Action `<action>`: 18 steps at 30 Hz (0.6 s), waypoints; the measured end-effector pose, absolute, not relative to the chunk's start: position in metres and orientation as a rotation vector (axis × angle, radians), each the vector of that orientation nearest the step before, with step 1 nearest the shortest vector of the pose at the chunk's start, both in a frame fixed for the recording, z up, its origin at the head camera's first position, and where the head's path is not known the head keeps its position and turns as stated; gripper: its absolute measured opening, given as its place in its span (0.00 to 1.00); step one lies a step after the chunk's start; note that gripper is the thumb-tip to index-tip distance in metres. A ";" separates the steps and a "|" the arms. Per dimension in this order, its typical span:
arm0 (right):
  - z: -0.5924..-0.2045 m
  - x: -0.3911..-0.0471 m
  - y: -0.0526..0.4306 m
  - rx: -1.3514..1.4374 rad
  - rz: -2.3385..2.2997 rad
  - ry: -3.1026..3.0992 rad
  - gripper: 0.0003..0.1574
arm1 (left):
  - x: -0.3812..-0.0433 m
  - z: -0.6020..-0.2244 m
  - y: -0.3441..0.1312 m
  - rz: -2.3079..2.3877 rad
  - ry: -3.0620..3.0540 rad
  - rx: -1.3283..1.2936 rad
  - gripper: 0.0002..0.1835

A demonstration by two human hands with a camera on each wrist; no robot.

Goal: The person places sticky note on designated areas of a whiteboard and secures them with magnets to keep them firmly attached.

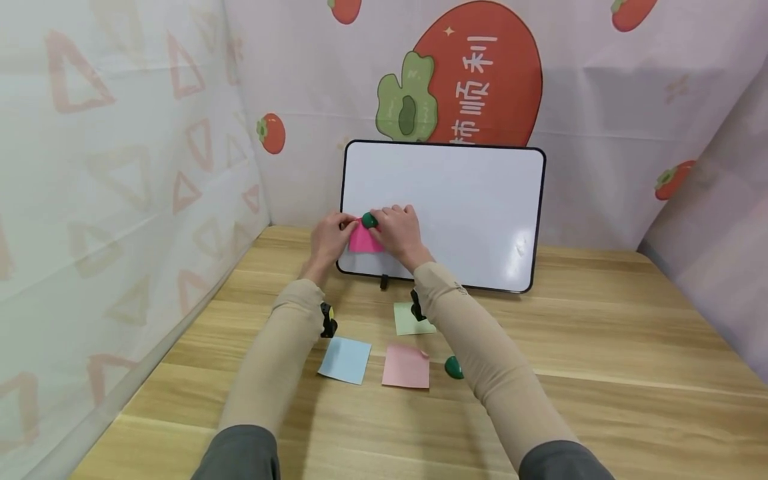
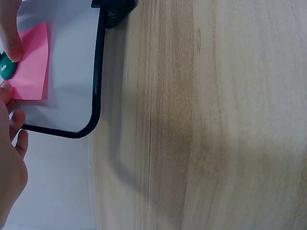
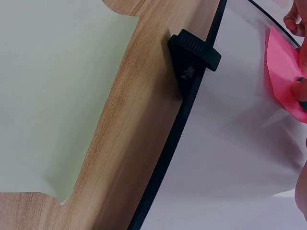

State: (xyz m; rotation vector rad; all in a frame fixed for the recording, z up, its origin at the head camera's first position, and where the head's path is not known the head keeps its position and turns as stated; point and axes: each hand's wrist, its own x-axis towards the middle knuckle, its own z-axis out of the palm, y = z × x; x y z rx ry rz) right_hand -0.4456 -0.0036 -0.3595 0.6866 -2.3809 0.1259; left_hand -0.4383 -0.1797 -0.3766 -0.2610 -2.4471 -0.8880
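A bright pink sticky note (image 1: 365, 243) lies against the lower left of a black-framed whiteboard (image 1: 462, 207). My left hand (image 1: 329, 241) pinches the note at its upper left corner. A round green magnet (image 1: 369, 220) sits over the note's top edge, gripped between the thumb and fingers of my right hand (image 1: 398, 233). In the left wrist view the magnet (image 2: 6, 67) overlaps the note (image 2: 36, 69), with a right-hand thumb beside it. The note's lower edge curls away from the board in the right wrist view (image 3: 283, 72).
On the wooden table (image 1: 600, 320) lie a blue note (image 1: 345, 361), a light pink note (image 1: 406, 367) and a pale green note (image 1: 411, 320). A second green magnet (image 1: 453, 367) is beside my right forearm. A black foot clip (image 3: 192, 55) supports the board's lower edge.
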 end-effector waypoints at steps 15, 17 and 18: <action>-0.363 -0.440 -0.004 0.632 0.112 -2.407 0.26 | -0.438 -0.379 -0.178 -0.864 -2.428 -0.268 0.11; -0.364 -0.439 -0.004 0.627 0.118 -2.400 0.25 | -0.439 -0.379 -0.178 -0.877 -2.422 -0.280 0.12; -0.364 -0.439 -0.003 0.625 0.118 -2.395 0.25 | -0.439 -0.379 -0.178 -0.883 -2.421 -0.283 0.12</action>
